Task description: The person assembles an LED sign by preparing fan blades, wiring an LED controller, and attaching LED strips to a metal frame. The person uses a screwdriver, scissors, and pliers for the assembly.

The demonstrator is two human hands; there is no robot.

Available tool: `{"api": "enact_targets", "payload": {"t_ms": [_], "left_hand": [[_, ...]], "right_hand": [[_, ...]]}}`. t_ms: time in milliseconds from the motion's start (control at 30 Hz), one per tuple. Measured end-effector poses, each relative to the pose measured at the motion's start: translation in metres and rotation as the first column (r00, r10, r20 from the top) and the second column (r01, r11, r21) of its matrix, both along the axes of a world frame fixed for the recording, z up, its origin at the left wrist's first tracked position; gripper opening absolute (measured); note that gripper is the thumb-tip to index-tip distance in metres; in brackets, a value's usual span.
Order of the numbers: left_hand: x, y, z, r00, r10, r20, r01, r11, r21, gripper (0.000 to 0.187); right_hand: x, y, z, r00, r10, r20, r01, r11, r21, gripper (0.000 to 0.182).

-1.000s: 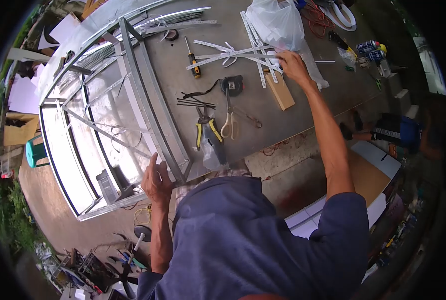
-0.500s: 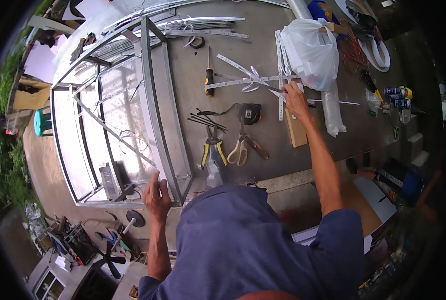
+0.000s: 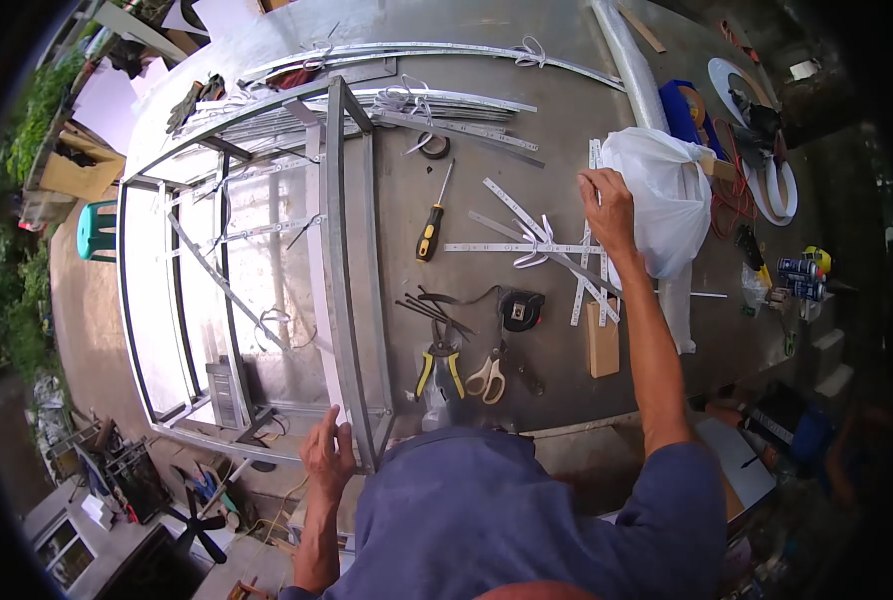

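Note:
My right hand (image 3: 609, 205) is raised beside the white plastic bag (image 3: 656, 195), over the upper end of the upright LED strips (image 3: 584, 275). Its fingers are bent together; what they hold, if anything, is too small to tell. Crossed LED strips tied with a white wire (image 3: 534, 243) lie to its left. My left hand (image 3: 327, 452) is at the near corner of the metal frame (image 3: 341, 270), fingers partly spread and nothing seen in them. Between the hands lie a screwdriver (image 3: 432, 225), black zip ties (image 3: 434, 312), a tape measure (image 3: 519, 310), yellow-handled pliers (image 3: 440, 368) and scissors (image 3: 485, 380).
Bundled strips (image 3: 466, 100) lie behind the frame, near a black tape roll (image 3: 433, 147). A wooden block (image 3: 602, 340) is near the front edge. A bubble-wrap roll (image 3: 631, 65), blue box (image 3: 688, 115) and orange cord (image 3: 731, 190) are at the right.
The view has shifted, so the table's items appear lower. My right hand has moved from the tied strips up toward the upper end of the upright strips. My left hand remains by the frame's corner.

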State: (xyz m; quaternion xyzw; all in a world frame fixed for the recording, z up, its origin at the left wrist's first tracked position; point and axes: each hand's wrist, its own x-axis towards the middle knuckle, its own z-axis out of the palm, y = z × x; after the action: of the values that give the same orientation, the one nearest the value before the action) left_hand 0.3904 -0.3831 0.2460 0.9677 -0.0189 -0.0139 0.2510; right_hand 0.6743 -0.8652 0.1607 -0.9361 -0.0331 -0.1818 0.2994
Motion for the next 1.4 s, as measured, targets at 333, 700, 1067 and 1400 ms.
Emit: {"api": "enact_targets", "payload": {"t_ms": [333, 700, 1067, 1400], "left_hand": [[0.005, 0.002, -0.001, 0.99, 0.024, -0.142, -0.014, 0.997, 0.073, 0.035], [0.016, -0.001, 0.004, 0.969, 0.056, -0.242, -0.039, 0.996, 0.078, 0.04], [0.02, -0.001, 0.005, 0.974, 0.046, -0.221, -0.034, 0.998, 0.057, 0.039], [0.018, -0.001, 0.006, 0.97, 0.059, -0.235, -0.046, 0.997, 0.063, 0.037]], "right_hand": [[0.274, 0.026, -0.064, 0.979, 0.182, 0.094, -0.121, 0.883, -0.453, 0.017], [0.356, 0.038, -0.117, 0.979, 0.108, -0.172, -0.195, 0.734, -0.65, 0.013], [0.371, 0.019, -0.047, 0.987, 0.11, -0.119, -0.143, 0.936, -0.323, 0.025], [0.395, 0.012, -0.019, 0.951, 0.13, -0.281, -0.191, 0.96, -0.203, 0.03]]}}
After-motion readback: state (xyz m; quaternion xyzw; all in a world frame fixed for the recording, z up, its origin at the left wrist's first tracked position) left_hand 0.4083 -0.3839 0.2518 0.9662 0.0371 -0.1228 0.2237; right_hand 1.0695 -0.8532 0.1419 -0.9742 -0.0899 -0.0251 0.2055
